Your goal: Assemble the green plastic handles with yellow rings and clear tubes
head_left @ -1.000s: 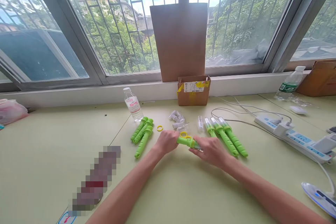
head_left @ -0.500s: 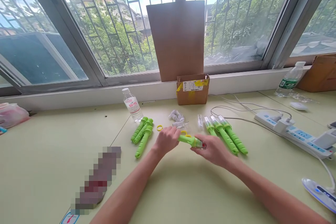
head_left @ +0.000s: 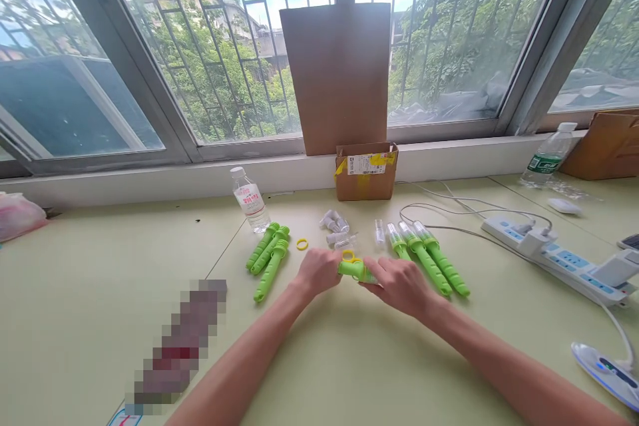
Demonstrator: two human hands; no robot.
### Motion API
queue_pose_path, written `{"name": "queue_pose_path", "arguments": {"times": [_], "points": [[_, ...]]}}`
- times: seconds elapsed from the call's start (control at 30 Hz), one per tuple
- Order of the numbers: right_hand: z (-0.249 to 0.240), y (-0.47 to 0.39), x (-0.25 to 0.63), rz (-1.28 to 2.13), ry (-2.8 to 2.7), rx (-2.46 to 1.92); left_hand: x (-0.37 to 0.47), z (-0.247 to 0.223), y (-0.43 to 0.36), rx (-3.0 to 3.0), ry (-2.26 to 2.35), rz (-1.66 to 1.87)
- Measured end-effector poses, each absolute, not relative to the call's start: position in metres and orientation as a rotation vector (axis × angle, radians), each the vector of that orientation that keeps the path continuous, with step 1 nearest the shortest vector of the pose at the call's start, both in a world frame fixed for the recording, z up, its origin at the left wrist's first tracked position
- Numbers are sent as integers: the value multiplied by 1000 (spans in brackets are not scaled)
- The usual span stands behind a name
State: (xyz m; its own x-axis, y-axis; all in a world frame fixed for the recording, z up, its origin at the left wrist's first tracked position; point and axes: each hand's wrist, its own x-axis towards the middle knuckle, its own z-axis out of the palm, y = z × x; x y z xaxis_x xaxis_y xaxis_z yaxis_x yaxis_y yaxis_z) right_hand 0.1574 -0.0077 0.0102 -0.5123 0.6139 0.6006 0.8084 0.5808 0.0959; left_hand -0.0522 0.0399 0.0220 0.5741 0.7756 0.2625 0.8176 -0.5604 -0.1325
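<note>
My left hand (head_left: 321, 271) is closed round one end of a green plastic tube (head_left: 351, 269). At the tube's other end, my right hand (head_left: 401, 281) wraps its fingers over the threaded part and hides most of the clear cap. Three green tubes without caps (head_left: 271, 269) lie left of my hands. On the right are three green tubes with clear caps (head_left: 430, 259). Yellow rings (head_left: 348, 256) sit just behind the held tube, and another yellow ring (head_left: 302, 244) lies farther left. Several clear caps (head_left: 335, 221) are behind my hands, one standing apart (head_left: 379, 231).
A water bottle (head_left: 250, 201) and a small cardboard box (head_left: 367, 176) stand at the back. At right are a power strip (head_left: 564, 256) with cables, a second bottle (head_left: 546, 156) and a white device (head_left: 606, 369). A blurred dark object (head_left: 182, 343) lies at left.
My right hand has shifted its fingers over the capped end of the tube, which shows less now. The camera view has moved slightly.
</note>
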Motion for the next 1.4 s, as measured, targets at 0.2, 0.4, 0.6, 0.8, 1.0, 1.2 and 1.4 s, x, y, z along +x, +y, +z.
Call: {"name": "queue_pose_path", "arguments": {"times": [0.2, 0.4, 0.6, 0.8, 1.0, 1.2, 1.4], "points": [[27, -16, 152, 13, -2265, -1342, -56, 17, 47, -2478, -1169, -368], [38, -16, 149, 461, -2194, -1316, -61, 15, 50, -2336, -985, -531], [20, -13, 148, 515, -2121, -1310, -64, 21, 50, -2220, -787, -657], [21, -16, 149, 538, -2102, -1217, -61, 28, 47, -2016, -681, -803], [17, -14, 152, 422, -2099, -1223, -57, 27, 45, -2028, -765, -797], [4, -4, 157, -190, -2132, -1186, -52, 26, 41, -2079, -884, -771], [13, 3, 168, -509, -1850, -1104, -49, 19, 38, -2263, -1055, -694]]}}
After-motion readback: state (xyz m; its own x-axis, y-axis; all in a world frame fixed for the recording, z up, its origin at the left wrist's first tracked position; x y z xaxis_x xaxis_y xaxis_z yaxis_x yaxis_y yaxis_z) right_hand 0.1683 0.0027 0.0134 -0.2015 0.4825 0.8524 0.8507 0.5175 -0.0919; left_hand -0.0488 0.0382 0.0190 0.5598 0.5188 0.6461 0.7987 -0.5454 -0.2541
